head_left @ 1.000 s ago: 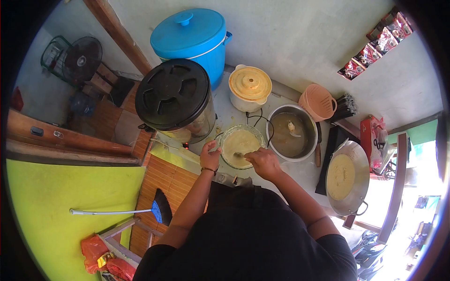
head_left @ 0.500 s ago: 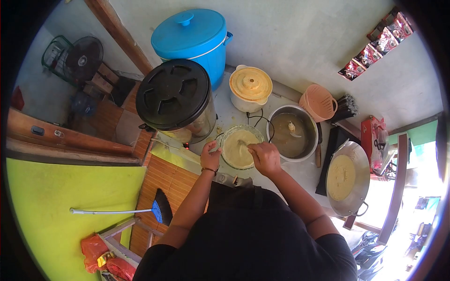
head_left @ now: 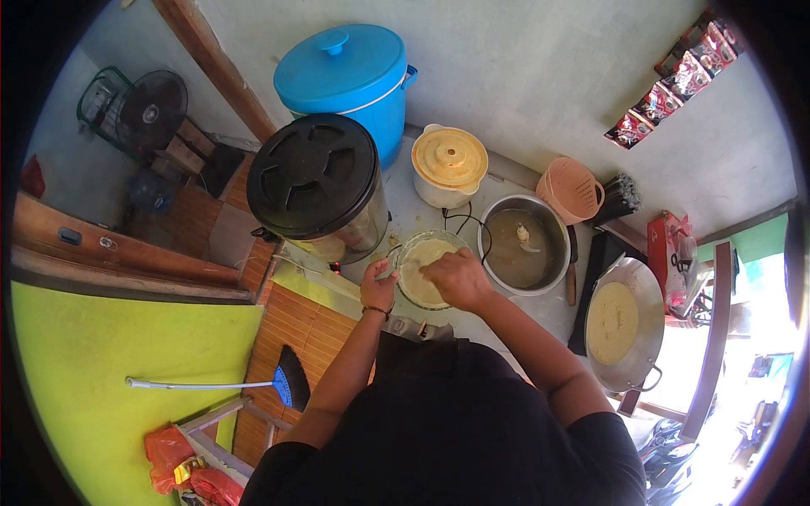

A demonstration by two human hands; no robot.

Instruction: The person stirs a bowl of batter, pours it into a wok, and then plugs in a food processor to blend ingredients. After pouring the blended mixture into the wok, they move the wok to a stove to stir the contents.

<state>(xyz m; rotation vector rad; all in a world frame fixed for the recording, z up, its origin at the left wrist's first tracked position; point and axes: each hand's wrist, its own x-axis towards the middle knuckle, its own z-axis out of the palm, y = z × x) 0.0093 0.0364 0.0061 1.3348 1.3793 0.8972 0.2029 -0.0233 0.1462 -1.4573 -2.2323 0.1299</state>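
The glass bowl (head_left: 419,253) of pale batter sits near the front edge of the counter (head_left: 540,314), between the black-lidded container (head_left: 312,173) and the steel pot (head_left: 523,244). The left hand (head_left: 379,289) pinches its near rim. The right hand (head_left: 456,279) is curled shut over the batter, and I can't see what it grips. From where I stand, the worry is that edge: a hard push could slide the bowl off or slop batter over the rim. The black cord (head_left: 462,221) lying just behind it could also get splashed.
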